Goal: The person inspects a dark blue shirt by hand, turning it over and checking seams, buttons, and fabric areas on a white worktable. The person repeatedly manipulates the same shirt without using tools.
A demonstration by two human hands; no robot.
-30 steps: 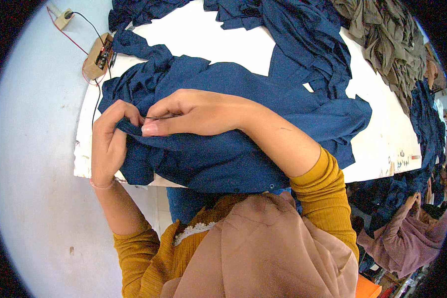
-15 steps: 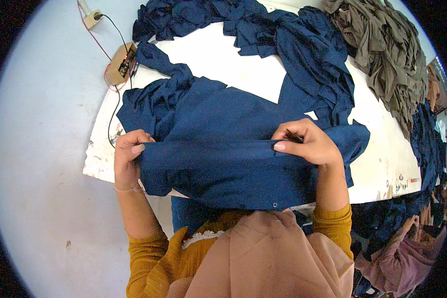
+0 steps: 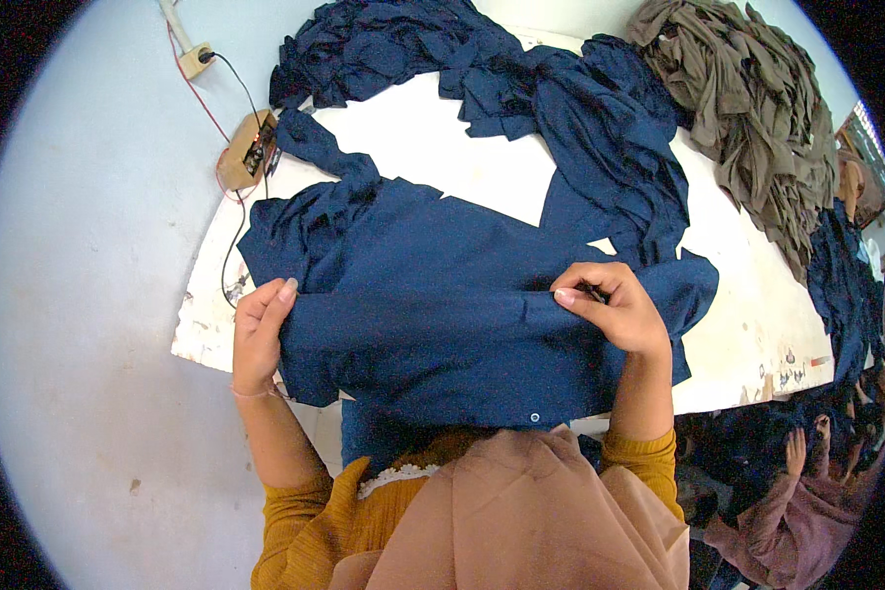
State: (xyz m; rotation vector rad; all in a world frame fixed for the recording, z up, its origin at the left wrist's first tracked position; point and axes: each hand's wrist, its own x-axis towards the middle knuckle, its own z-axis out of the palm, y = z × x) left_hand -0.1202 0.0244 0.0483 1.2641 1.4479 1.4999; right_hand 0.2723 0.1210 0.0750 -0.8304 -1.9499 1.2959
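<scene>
A navy blue garment (image 3: 433,344) lies spread across the near part of the white table, with a straight horizontal fold running between my hands. At the fold's left end my left hand (image 3: 262,329) is closed, thumb and forefinger pinching the cloth. My right hand (image 3: 619,310) pinches the same fold at its right end. A small dark object (image 3: 592,291) sits tucked within the curled fingers of that hand; its kind cannot be made out. Near the garment's lower edge, a small round pale button (image 3: 534,418) shows on the cloth hanging toward my lap.
Heaped navy cloth (image 3: 393,54) curves around the back and right of the white table (image 3: 747,324). Beyond it rises a pile of grey-brown cloth (image 3: 747,118). A brown box with wires (image 3: 246,152) hangs by the left wall. Another person's hand (image 3: 795,452) shows at lower right.
My left thumb and forefinger have shifted up and lie straighter along the fold's end. The whole view has tilted slightly, and the other person's hands have moved.
</scene>
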